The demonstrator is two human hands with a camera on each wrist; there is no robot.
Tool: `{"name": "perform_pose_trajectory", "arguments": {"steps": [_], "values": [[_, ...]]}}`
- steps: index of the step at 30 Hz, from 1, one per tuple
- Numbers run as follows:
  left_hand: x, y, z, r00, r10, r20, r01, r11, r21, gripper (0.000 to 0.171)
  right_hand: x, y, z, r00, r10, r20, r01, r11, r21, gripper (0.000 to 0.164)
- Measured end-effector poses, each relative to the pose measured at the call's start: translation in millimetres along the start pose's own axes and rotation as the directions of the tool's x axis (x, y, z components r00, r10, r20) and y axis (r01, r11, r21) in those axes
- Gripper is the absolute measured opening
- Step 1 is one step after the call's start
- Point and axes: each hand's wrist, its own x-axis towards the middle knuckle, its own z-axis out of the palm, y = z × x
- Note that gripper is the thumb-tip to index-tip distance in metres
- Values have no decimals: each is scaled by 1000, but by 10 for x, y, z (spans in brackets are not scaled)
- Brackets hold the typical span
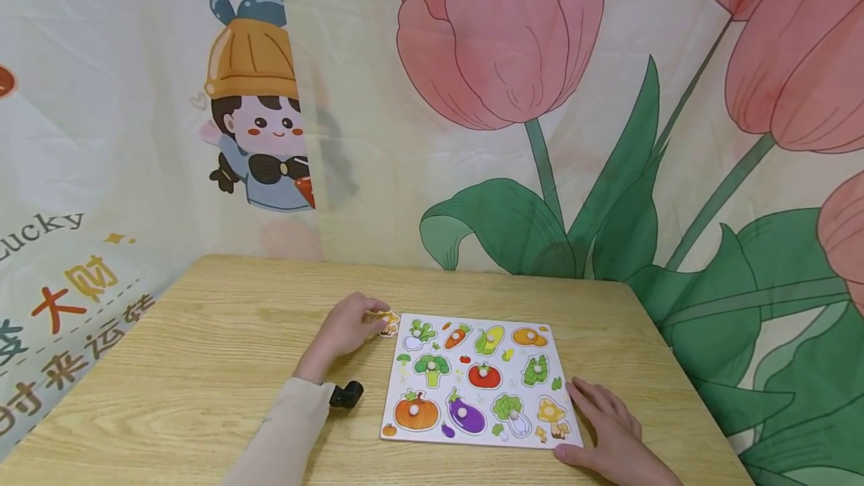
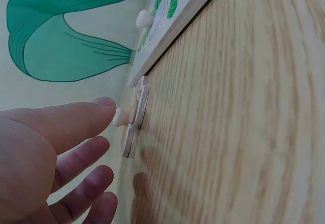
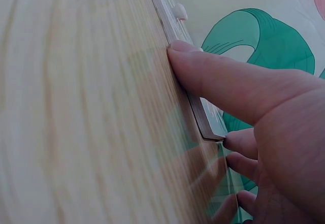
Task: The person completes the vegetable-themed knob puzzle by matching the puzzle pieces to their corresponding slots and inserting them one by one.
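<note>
A mushroom-shaped puzzle piece [image 1: 388, 322] with a white knob [image 2: 121, 117] lies beside the far left corner of the puzzle board [image 1: 448, 355]. My left hand [image 1: 349, 325] pinches its knob between thumb and index finger; the index finger is hidden behind the thumb in the left wrist view. The other left fingers hang loosely curled. My right hand [image 1: 610, 426] holds the board's near right corner, thumb at the front edge and fingers along the right edge. Knobbed vegetables fill the board, among them a tomato [image 1: 484, 376] and an eggplant [image 1: 467, 414]. A mushroom picture [image 1: 552, 411] without a knob shows near that corner.
The board lies flat on a wood-grain table [image 1: 202, 366]. Behind the table hangs a cloth [image 1: 364, 133] printed with large tulips and a cartoon figure. A black wrist camera [image 1: 347, 395] sits at the left sleeve cuff.
</note>
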Motion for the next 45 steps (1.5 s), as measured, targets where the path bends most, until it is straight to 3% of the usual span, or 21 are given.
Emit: {"name": "perform_pose_trajectory", "arguments": {"steps": [14,25,36,45], "values": [[-9,-28,30,999,-41,-30,42,999,34,7,-17,-35,-13,1000,-7,-5,7,1000,7,106],[-33,46,-5,994,-100,-43,103,992,78,4,2,-7,3,1000,-1,-2,1,1000,-11,106],[-11,263,-31,994,-87,-60,92,992,85,3,-9,-15,-2,1000,-4,-5,4,1000,0,106],[-48,475,-15,996,-18,-82,24,997,78,3,-17,-46,-17,1000,-1,-2,1,1000,11,108]]}}
